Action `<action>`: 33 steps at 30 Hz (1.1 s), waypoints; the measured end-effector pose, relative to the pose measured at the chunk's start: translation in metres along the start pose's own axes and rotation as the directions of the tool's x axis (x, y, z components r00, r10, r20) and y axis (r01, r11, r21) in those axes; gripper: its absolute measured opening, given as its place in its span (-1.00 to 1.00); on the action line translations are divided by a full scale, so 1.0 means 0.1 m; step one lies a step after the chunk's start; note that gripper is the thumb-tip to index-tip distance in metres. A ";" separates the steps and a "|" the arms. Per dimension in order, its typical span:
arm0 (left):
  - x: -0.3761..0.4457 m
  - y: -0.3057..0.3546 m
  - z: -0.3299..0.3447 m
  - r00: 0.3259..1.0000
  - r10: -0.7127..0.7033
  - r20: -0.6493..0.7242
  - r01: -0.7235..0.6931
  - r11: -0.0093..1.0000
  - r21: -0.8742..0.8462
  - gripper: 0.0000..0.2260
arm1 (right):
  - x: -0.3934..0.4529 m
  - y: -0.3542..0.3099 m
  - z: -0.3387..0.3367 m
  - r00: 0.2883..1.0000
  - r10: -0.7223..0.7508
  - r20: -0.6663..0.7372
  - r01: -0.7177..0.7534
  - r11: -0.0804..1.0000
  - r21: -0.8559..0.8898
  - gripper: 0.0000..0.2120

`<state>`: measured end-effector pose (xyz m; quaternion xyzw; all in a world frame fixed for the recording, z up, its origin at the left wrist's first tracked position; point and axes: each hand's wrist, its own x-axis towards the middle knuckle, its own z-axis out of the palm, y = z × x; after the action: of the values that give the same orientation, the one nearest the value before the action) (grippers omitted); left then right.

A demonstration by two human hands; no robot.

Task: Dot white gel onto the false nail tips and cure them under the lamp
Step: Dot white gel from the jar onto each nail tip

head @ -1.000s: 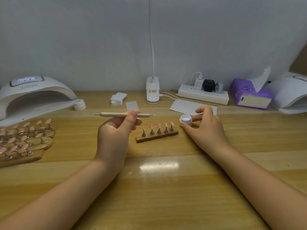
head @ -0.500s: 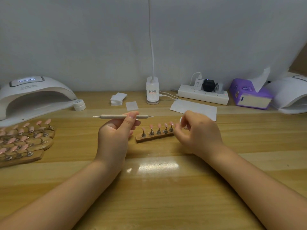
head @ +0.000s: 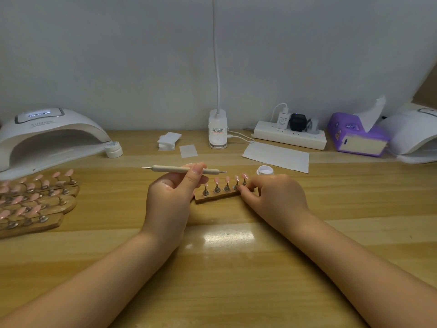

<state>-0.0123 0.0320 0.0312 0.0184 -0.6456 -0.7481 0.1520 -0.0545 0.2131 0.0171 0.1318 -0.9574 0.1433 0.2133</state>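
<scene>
A small wooden holder (head: pixel 214 198) lies at the table's centre with several pink false nail tips (head: pixel 227 179) standing on metal pegs. My left hand (head: pixel 172 197) pinches a dotting tool (head: pixel 182 169) held level above the holder's left end. My right hand (head: pixel 274 197) grips the holder's right end with curled fingers. An open white gel pot (head: pixel 265 170) sits just behind my right hand. The white curing lamp (head: pixel 50 136) stands at the far left, its display lit.
More wooden holders of pink nail tips (head: pixel 35 202) lie at the left. A closed white pot (head: pixel 114 149) sits by the lamp. Wipes (head: pixel 168 140), a desk lamp base (head: pixel 218 132), a paper sheet (head: pixel 276 156), power strip (head: pixel 289 136), purple tissue pack (head: pixel 357 138) and a second lamp (head: pixel 416 136) line the back.
My right hand let go of the gel pot and moved left and nearer, onto the right end of the holder. My left hand with the dotting tool stayed nearly still.
</scene>
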 end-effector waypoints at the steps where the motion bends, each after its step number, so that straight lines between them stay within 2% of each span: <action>1: 0.00 -0.01 0.00 1.000 0.007 0.001 -0.007 1.000 0.002 -0.65 | 0.00 0.01 0.00 1.000 0.011 0.006 -0.011 1.000 0.006 -0.72; 8: -0.03 0.00 0.00 0.999 0.029 0.022 -0.029 0.999 0.025 -0.69 | 0.00 0.00 0.00 1.000 0.011 0.018 -0.011 1.000 -0.003 -0.70; 15: -0.05 -0.02 0.02 0.998 0.037 0.047 -0.038 0.999 0.023 -0.78 | -0.04 -0.04 -0.01 0.995 -0.098 0.020 0.098 0.995 -0.009 -0.69; 21: -0.06 -0.02 0.04 0.996 0.047 0.076 -0.048 0.999 0.016 -0.78 | -0.04 -0.03 0.01 0.992 -0.127 0.022 0.126 0.991 0.032 -0.73; 33: -0.06 -0.03 0.04 0.997 0.029 0.067 -0.028 1.000 -0.009 -0.79 | -0.01 0.00 0.03 0.982 -0.170 0.082 0.175 0.983 -0.060 -0.66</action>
<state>-0.0083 0.0374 0.0284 -0.0167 -0.6477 -0.7485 0.1409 -0.0545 0.2120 0.0138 0.2124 -0.9541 0.0872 0.1925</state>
